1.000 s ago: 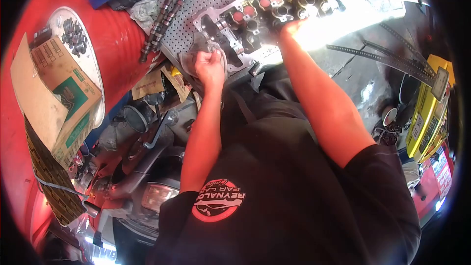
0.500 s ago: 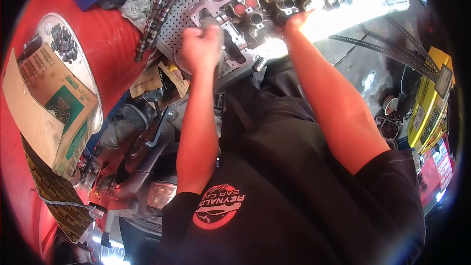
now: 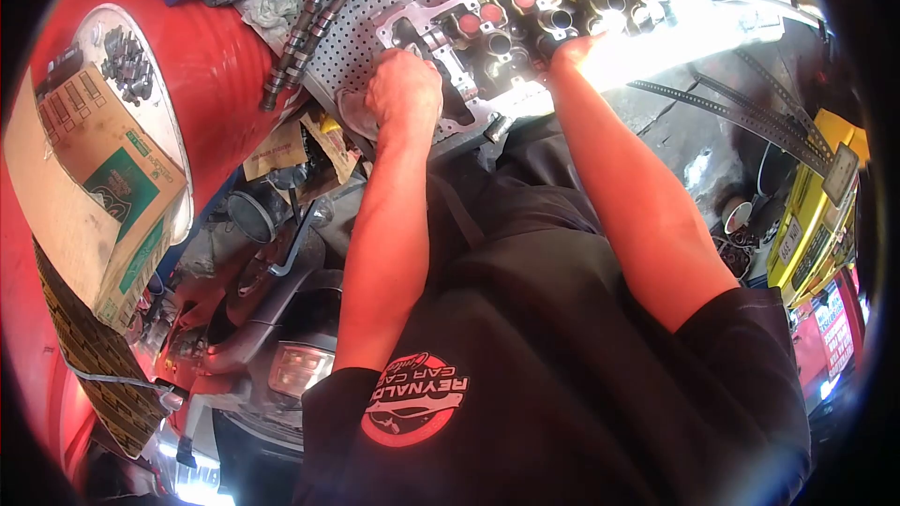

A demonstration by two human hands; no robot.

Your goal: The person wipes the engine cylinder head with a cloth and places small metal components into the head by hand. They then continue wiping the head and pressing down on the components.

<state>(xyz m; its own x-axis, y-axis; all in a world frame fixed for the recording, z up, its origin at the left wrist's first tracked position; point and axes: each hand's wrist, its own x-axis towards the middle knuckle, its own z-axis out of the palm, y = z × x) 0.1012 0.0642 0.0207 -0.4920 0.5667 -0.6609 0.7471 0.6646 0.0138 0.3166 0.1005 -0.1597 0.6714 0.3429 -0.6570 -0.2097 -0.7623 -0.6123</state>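
Note:
A metal engine cylinder head (image 3: 514, 98) lies across a perforated metal surface (image 3: 361, 37), its valve side facing up with round bores and several reddish discs. My left hand (image 3: 405, 89) is closed in a fist at the left end of the cylinder head; what it holds is hidden. A crumpled pale cloth (image 3: 356, 114) lies beside its wrist. My right hand (image 3: 570, 54) grips the near edge of the cylinder head around its middle. Its thumb shows, while the other fingers are hidden. Strong glare covers the metal right of this hand.
Two camshafts (image 3: 314, 33) lie left of the cylinder head, next to a white rag (image 3: 270, 11). A red drum (image 3: 211, 56) bears small dark parts (image 3: 127, 66) and a cardboard box (image 3: 89, 187). A yellow object (image 3: 814, 215) stands at right.
My left hand has moved slightly right and down, from a blurred grip on a dark object to a sharper fist. My right hand stays on the cylinder head. The view shifts slightly.

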